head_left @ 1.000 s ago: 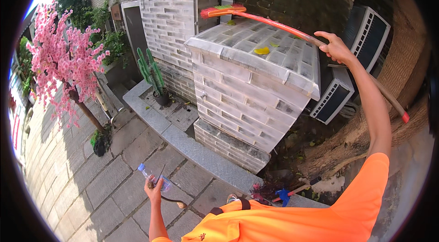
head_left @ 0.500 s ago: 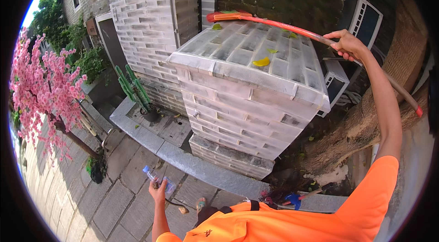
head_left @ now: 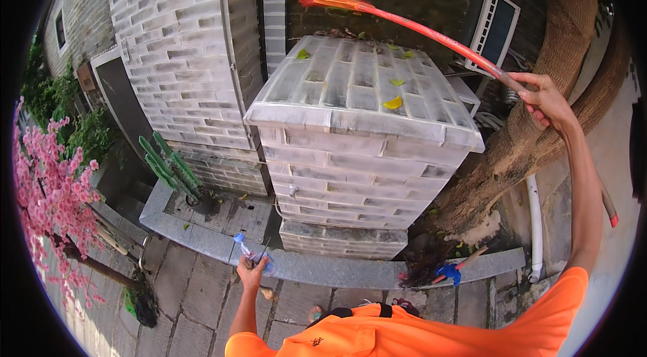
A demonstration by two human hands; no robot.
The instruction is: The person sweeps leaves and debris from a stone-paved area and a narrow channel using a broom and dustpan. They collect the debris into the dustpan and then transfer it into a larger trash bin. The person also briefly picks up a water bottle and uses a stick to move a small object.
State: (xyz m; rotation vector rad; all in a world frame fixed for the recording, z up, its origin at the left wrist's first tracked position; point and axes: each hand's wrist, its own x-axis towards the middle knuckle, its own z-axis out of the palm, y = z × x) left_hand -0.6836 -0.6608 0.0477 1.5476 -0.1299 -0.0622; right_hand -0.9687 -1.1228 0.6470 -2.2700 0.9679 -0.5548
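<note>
My right hand is closed around the pole of a long red broom, stretched out at arm's length. The broom's orange-and-red head appears beyond the far edge of a grey brick block's sloping top. A yellow leaf and several green leaves, one at the left, lie on that top. Low at the left, my left hand is wrapped around a clear plastic bottle with a blue cap. Something thin and dark is also by that hand, too small to make out.
A tree trunk and an air-conditioner unit stand right of the block. A stone kerb runs along its foot. A blue-headed tool leans there. Potted cactus and pink blossom tree are leftward.
The broom head has lifted from the far edge of the block's top. My right hand is lower and farther right in view. The whole view has shifted; the left hand still holds the bottle.
</note>
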